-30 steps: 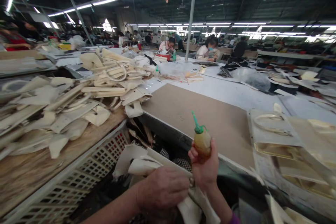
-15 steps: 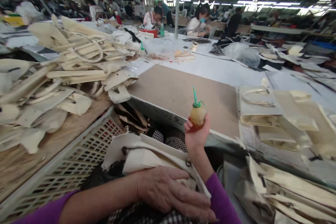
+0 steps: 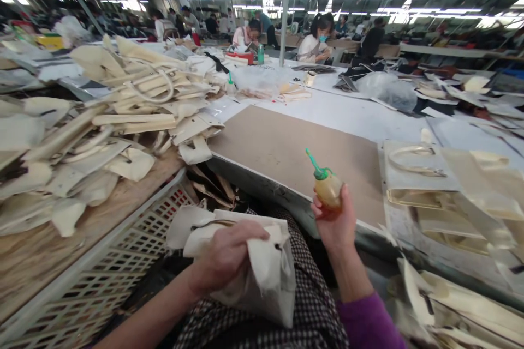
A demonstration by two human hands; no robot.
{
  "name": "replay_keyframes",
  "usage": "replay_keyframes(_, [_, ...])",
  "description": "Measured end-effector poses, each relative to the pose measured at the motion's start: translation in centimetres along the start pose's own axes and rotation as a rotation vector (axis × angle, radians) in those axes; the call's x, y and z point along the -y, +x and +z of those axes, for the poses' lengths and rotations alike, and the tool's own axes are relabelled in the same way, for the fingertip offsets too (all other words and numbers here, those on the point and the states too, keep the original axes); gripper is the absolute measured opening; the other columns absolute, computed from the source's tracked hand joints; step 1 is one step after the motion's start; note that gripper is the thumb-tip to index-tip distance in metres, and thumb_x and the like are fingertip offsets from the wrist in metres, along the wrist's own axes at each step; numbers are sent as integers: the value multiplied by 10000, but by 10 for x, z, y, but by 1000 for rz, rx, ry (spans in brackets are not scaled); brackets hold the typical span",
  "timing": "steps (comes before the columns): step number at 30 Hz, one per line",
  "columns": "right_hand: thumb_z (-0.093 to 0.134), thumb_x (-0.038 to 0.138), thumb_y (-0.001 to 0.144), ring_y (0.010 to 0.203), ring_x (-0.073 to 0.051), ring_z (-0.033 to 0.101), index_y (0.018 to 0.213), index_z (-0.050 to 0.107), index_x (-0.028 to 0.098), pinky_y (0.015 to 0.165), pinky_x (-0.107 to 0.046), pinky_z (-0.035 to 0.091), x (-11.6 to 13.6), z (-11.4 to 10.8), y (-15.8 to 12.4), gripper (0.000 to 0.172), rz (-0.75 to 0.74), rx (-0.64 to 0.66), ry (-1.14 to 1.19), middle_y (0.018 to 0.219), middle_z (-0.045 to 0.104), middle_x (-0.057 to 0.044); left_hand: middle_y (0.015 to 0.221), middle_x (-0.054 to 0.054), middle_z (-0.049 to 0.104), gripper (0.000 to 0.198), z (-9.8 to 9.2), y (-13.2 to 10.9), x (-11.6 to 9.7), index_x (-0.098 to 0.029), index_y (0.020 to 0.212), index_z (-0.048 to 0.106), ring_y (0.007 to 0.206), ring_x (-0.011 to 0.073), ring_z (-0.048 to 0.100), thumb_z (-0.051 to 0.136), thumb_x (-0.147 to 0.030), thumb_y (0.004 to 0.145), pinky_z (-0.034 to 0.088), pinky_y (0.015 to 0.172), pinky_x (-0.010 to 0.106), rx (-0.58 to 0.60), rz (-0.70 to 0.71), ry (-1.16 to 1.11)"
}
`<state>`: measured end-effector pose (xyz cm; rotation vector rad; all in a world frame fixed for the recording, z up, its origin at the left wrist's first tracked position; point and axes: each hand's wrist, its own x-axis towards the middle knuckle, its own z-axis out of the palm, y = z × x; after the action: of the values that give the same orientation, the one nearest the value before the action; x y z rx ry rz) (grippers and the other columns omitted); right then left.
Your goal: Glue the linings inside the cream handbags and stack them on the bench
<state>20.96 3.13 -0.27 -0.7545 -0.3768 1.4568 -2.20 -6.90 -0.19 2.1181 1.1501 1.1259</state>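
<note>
My right hand is wrapped round a squeeze bottle with a yellowish round body, amber liquid low in it and a green nozzle. The bottle tilts to the left, above the near edge of the brown board. On my lap, over a checked cloth, rests a cream bag piece with a small dark fitting. My left hand grips its upper part, fingers closed over a folded flap. The underside of that grip is hidden.
A plastic basket stands at my left, beside a heap of cream bag pieces. More bag pieces lie on the table at right, others lower down. A metal post rises behind; several people work farther back.
My left hand has gone from lying flat across the bag piece to gripping its flap, and the piece now sits more upright. The bottle has tipped leftward in my right hand.
</note>
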Motion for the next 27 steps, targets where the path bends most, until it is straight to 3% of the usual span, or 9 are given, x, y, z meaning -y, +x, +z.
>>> replay_keyframes(3, [863, 415, 736, 597, -129, 530, 872, 697, 210, 473, -235, 430, 32, -25, -13, 297, 46, 6, -98, 883, 691, -25, 926, 44, 708, 163, -22, 5, 19, -167, 951, 684, 784, 165, 663, 526, -186, 917, 527, 644, 232, -228, -486, -264])
replay_keyframes(5, [865, 364, 739, 723, -172, 603, 1010, 740, 211, 541, -258, 502, 48, -41, -22, 336, 90, -11, -173, 1023, 714, -67, 891, 39, 673, 119, -30, 12, 37, -153, 936, 655, 740, 157, 624, 594, -235, 875, 494, 608, 228, -261, -587, -382])
replay_keyframes(7, [828, 390, 770, 802, -207, 622, 1196, 727, 224, 558, -271, 516, 57, -55, -29, 468, 148, -3, -338, 1109, 708, -95, 846, 34, 647, 148, -31, 19, 55, -142, 912, 636, 721, 153, 591, 643, -270, 838, 479, 619, 236, -230, -578, -418])
replay_keyframes(9, [799, 432, 780, 805, -228, 621, 1255, 709, 233, 535, -284, 502, 61, -65, -34, 523, 208, 16, -476, 1136, 705, -109, 775, 25, 622, 153, -27, 27, 71, -135, 844, 624, 682, 148, 557, 645, -285, 816, 461, 612, 246, -176, -564, -438])
replay_keyframes(14, [847, 493, 707, 709, -198, 576, 1320, 654, 260, 494, -254, 454, 57, -76, -41, 684, 218, 9, -758, 967, 692, -52, 750, 31, 621, 134, -8, 44, 83, -128, 759, 635, 693, 156, 545, 687, -251, 750, 456, 637, 262, 37, -540, -520])
replay_keyframes(20, [801, 538, 768, 489, -133, 458, 1153, 690, 185, 400, -240, 368, 52, -88, -40, 534, 154, 100, -986, 703, 626, -15, 759, 19, 595, 121, 13, 45, 88, -131, 785, 644, 713, 149, 522, 655, -251, 786, 437, 661, 251, 121, -531, -587])
replay_keyframes(27, [834, 541, 732, 554, -163, 551, 1143, 682, 192, 461, -262, 493, 49, -87, -29, 560, 49, 75, -1137, 794, 686, -41, 735, 12, 573, 165, 20, 37, 98, -145, 766, 609, 672, 143, 498, 643, -306, 776, 416, 613, 237, 117, -568, -658])
